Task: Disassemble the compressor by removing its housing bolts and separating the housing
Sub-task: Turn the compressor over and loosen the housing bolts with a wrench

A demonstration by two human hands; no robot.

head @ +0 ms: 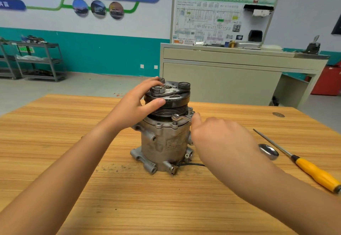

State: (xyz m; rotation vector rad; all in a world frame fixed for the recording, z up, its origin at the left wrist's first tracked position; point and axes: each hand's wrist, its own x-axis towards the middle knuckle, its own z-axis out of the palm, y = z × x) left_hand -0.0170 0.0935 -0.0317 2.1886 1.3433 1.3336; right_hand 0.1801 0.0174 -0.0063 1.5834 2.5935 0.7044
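Note:
A grey metal compressor (162,142) stands upright in the middle of the wooden table (129,197), with its dark pulley and clutch plate (169,96) on top. My left hand (136,103) grips the left side of the pulley, thumb on the grooved rim and fingers over the top plate. A small silver wrench (181,118) sits on a housing bolt on the flange just under the pulley. My right hand (219,135) holds the wrench's handle end at the right of the housing; its fingers are mostly hidden behind the hand.
A screwdriver (302,164) with a yellow handle lies on the table to the right, beside a shiny ratchet head (268,151). A thin black wire (191,164) trails from the compressor's base. Beyond the table stand a beige training bench (221,72) and grey shelving (36,59).

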